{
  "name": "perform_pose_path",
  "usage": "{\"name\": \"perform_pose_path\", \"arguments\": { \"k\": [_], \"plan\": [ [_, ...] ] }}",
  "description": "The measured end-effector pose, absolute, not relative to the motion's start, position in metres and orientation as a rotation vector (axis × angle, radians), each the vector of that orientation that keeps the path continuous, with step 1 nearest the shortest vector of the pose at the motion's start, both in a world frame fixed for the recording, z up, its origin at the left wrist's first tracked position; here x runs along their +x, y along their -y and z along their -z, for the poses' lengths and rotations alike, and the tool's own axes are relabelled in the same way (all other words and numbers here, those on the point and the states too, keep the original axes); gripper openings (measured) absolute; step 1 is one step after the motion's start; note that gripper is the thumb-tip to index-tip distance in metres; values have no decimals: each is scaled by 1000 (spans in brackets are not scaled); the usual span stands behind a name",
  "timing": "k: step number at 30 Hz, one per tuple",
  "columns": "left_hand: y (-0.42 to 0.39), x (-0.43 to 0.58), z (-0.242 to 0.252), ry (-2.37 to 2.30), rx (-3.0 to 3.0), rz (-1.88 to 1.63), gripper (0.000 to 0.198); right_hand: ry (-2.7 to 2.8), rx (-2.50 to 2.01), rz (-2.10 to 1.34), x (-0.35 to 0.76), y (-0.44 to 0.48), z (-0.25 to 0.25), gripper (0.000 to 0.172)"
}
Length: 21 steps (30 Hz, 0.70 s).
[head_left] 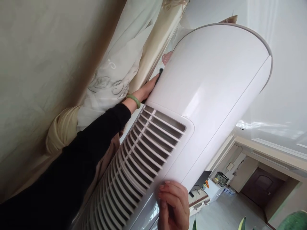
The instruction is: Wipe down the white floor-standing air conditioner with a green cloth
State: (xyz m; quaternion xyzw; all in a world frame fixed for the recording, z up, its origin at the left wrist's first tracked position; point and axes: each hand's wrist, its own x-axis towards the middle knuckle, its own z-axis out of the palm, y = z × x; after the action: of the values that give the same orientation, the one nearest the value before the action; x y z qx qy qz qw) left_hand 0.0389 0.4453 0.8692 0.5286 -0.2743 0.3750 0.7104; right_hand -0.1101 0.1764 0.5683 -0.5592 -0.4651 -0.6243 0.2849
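A tall white floor-standing air conditioner (211,73) with a rounded front slants across the view. Horizontal slats (134,163) cover its lower front. My left hand (150,87), with a green bangle (134,100) at the wrist, reaches along the unit's far left side above the slats. A dark, soft-looking thing (161,71) lies between that hand and the casing; its kind is unclear, and the fingertips are mostly hidden. My right hand (174,204) rests against the casing right of the slats, fingers curled and thumb bent in. Nothing shows in it.
White sheer curtain (112,73) and a tied beige drape (61,127) hang close on the left, beside the wall. Behind the unit at right are a cabinet with items (216,187), a dark door (262,183) and green plant leaves (294,222) low down.
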Motion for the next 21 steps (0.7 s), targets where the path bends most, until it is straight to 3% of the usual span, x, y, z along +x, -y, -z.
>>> {"name": "perform_pose_path", "arguments": {
  "k": [5,10,16,21],
  "plan": [
    [-451,42,-806,608,1207,-623,67,1294,-1487,1636,-110,-176,-570,19],
    [-435,-8,-786,798,1369,-1062,59,1271,-1449,1676,-113,-179,-573,19],
    [-414,-30,-894,995,1602,-1531,57,1331,-1456,1709,-110,-177,-580,19],
    [-426,-3,-960,992,1509,-1458,60,1371,-1412,1738,-103,-174,-580,27]
  ]
}}
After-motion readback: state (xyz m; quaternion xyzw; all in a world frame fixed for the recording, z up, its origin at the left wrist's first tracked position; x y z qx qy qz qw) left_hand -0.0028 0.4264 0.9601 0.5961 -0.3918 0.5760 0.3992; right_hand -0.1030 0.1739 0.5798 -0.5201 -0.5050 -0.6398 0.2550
